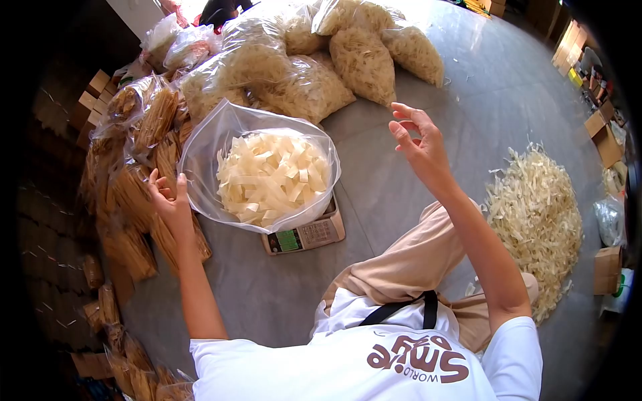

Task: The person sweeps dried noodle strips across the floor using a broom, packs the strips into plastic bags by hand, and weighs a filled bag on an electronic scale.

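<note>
Plastic bag (202, 164): mouth open, pale flat strips (274, 177) inside, atop the digital scale (319, 232)
Left hand (172, 204): grip half-open, holding nothing, at the bag's rim; contact unclear
Right hand (423, 148): grip loosely curled, empty, raised

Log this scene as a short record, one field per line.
Open bag: clear plastic, holding pale strips
Scale: under the bag, on the grey floor, green display showing
Left hand: empty, beside the bag's rim; contact unclear
Right hand: empty, raised, fingers partly curled
Beyond the open bag: filled bags
Left side: brown bundles
Right side: loose pile of strips
</note>
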`<state>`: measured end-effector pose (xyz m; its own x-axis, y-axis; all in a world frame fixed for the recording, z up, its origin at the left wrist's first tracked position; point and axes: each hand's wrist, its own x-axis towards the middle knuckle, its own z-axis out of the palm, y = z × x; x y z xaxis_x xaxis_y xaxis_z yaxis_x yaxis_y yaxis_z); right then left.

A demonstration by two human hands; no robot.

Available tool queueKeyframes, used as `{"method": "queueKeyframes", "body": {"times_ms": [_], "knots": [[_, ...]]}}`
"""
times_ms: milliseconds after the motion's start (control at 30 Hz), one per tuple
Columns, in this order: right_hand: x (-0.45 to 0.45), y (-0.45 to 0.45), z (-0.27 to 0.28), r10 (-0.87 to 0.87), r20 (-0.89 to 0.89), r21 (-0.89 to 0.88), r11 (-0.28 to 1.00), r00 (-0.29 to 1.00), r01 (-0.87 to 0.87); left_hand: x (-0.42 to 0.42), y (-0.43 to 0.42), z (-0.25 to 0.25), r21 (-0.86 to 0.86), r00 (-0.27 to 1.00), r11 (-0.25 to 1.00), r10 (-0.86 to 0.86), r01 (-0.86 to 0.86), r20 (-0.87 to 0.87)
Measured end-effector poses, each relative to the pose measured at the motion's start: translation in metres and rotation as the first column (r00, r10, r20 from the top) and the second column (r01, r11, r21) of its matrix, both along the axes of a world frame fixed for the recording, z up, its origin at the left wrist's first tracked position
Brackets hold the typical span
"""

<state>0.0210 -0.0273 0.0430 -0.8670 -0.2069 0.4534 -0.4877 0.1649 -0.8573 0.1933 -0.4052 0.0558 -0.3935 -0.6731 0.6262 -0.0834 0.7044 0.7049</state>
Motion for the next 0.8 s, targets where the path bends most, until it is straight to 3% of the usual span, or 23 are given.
{"method": "queueKeyframes", "body": {"times_ms": [33,67,100,133,167,233,267,333,367,433,467,600,667,800], "knots": [[0.000,0.004,0.000,-0.003,-0.007,-0.004,1.000,1.000,0.003,-0.001,0.016,0.012,-0.394,0.982,0.912,0.164,-0.116,0.092],[0.000,0.008,0.000,-0.020,-0.002,-0.003,1.000,1.000,0.020,-0.003,0.021,0.019,-0.478,0.987,0.878,0.087,-0.012,0.135],[0.001,0.011,0.000,-0.037,0.004,-0.001,0.999,0.999,0.037,-0.008,0.029,0.025,-0.480,0.988,0.877,0.086,-0.013,0.131],[0.002,0.014,0.001,-0.037,0.001,-0.003,0.999,0.999,0.037,-0.014,0.037,0.032,-0.237,0.902,0.941,-0.127,0.241,0.413],[0.003,0.015,0.002,-0.040,0.011,-0.006,0.999,0.999,0.040,-0.021,0.044,0.035,0.072,0.709,0.908,-0.370,0.413,0.600],[0.007,0.017,0.005,-0.042,0.013,-0.014,0.999,0.999,0.042,-0.036,0.053,0.024,-0.072,0.476,0.778,-0.305,0.624,0.825],[0.011,0.018,0.006,-0.040,-0.002,0.005,0.999,0.999,0.040,-0.042,0.062,0.020,-0.080,0.480,0.777,-0.301,0.624,0.824],[0.017,0.022,0.007,-0.044,-0.022,0.020,0.999,0.999,0.045,-0.054,0.079,0.015,-0.177,0.269,0.780,0.012,0.600,0.963],[0.020,0.026,0.007,-0.025,-0.024,0.050,0.998,0.999,0.026,-0.061,0.075,0.006,-0.183,0.274,0.776,0.014,0.603,0.962],[0.025,0.033,0.007,-0.010,-0.029,0.077,0.997,1.000,0.013,-0.075,0.070,-0.005,-0.005,0.014,0.778,-0.005,0.628,1.000],[0.027,0.037,0.007,-0.016,-0.034,0.079,0.997,0.999,0.018,-0.078,0.067,-0.009,0.049,0.000,0.781,-0.062,0.623,0.998],[0.036,0.047,0.005,-0.050,0.032,0.008,0.999,0.998,0.049,-0.082,0.052,-0.022,0.007,0.025,0.744,-0.033,0.668,0.999],[0.038,0.051,0.004,-0.046,0.048,0.011,0.999,0.998,0.046,-0.077,0.044,-0.032,-0.073,0.166,0.756,-0.047,0.651,0.985],[0.041,0.052,0.001,-0.029,0.046,0.051,0.998,0.998,0.027,-0.079,0.035,-0.045,-0.134,0.248,0.742,-0.045,0.657,0.968]]}}
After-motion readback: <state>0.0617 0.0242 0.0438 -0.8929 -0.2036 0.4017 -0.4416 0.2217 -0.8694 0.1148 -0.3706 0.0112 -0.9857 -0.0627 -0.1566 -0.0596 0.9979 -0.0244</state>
